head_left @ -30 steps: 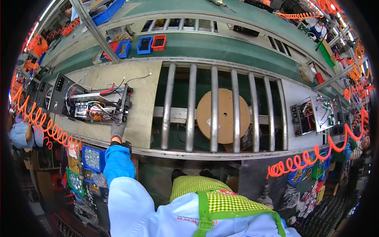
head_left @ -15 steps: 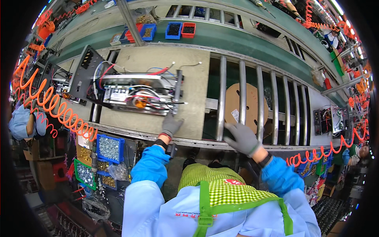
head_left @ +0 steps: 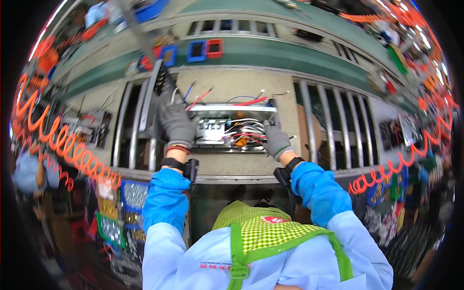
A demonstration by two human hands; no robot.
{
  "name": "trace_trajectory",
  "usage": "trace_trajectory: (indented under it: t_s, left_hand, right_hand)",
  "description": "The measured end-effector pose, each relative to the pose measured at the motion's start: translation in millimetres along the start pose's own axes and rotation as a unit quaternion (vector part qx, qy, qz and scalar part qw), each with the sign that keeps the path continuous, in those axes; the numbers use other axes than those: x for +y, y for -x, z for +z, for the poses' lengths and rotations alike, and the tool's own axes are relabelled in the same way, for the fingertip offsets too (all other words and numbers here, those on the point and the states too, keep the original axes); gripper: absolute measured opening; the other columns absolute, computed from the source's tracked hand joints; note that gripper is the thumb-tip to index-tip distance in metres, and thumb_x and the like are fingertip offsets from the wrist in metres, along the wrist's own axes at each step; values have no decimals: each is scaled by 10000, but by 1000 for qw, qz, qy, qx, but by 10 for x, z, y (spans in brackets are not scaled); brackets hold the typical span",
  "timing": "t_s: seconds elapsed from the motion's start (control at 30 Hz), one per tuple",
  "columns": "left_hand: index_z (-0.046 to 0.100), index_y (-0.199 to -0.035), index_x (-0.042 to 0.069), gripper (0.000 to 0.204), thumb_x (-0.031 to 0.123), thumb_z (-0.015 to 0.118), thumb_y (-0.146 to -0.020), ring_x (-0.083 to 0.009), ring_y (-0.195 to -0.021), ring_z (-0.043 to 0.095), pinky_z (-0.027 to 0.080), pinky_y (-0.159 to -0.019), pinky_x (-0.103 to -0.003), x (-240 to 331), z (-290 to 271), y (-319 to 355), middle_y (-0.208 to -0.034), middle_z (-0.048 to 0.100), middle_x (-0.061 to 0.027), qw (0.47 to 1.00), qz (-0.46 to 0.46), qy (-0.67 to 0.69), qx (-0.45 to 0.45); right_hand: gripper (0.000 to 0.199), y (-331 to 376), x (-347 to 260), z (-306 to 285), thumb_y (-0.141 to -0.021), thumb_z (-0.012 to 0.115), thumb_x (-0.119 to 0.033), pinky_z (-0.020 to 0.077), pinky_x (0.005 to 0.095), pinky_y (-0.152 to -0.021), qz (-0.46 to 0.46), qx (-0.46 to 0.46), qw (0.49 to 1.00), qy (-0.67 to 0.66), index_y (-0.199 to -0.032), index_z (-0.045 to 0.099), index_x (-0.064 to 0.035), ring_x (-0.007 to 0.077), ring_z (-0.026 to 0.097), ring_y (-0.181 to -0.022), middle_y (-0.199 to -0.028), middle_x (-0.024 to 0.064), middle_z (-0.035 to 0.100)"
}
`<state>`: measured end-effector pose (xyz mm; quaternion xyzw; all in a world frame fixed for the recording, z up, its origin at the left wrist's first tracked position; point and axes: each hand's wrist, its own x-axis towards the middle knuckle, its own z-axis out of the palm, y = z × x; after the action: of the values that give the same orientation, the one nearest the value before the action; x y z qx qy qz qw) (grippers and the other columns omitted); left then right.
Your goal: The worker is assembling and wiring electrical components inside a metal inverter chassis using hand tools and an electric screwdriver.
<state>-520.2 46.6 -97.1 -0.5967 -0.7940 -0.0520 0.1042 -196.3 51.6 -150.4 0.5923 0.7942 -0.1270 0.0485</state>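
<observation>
Apart, grips unclear, a grey-gloved left hand and right hand flank an open silver-and-black metal chassis on a flat beige board; likely heavy, rigid, its multicoloured wires fragile, best held by the ends

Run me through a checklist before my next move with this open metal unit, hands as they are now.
1. Left hand at the metal unit's left end: ok.
2. Right hand at its right end: ok.
3. Firm grip by both hands: cannot tell, the picture is blurred.
4. Wires tucked in: not ok, red wires stick out past the far side.
5. Whole unit over the pale board: not ok, the dark panel extends left beyond it.
</observation>
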Motion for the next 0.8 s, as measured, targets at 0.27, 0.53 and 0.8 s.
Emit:
trace_trajectory:
  t_s: [0.27,0.53,0.8]
  left_hand:
    - [580,-1221,1,462,27,549,-761,-406,-1083,588,463,-935,-438,226,717,-255,-1173,612,-265,938,120,292,143]
    - [596,-879,-20,71,16,562,-829,-349,-676,553,448,-637,-441,897,315,668,-774,598,-181,855,327,395,74]
    - [577,-1110,154,410,383,656,-779,-302,-951,563,373,-1007,-435,507,1160,1342,-1030,590,-154,671,664,-128,-304]
  right_hand:
    - [162,1021,139,-176,-777,595,-153,530,470,-632,3,24,996,-89,-870,677,-49,373,673,-708,-794,183,689]
    - [321,2309,-3,943,-783,594,-147,504,471,-698,105,-56,924,-363,-1082,615,-33,369,662,-833,-894,185,684]
    - [546,3566,231,1291,-820,581,-286,490,465,-887,274,137,882,-357,-1303,508,-43,369,609,-1047,-1290,220,519]
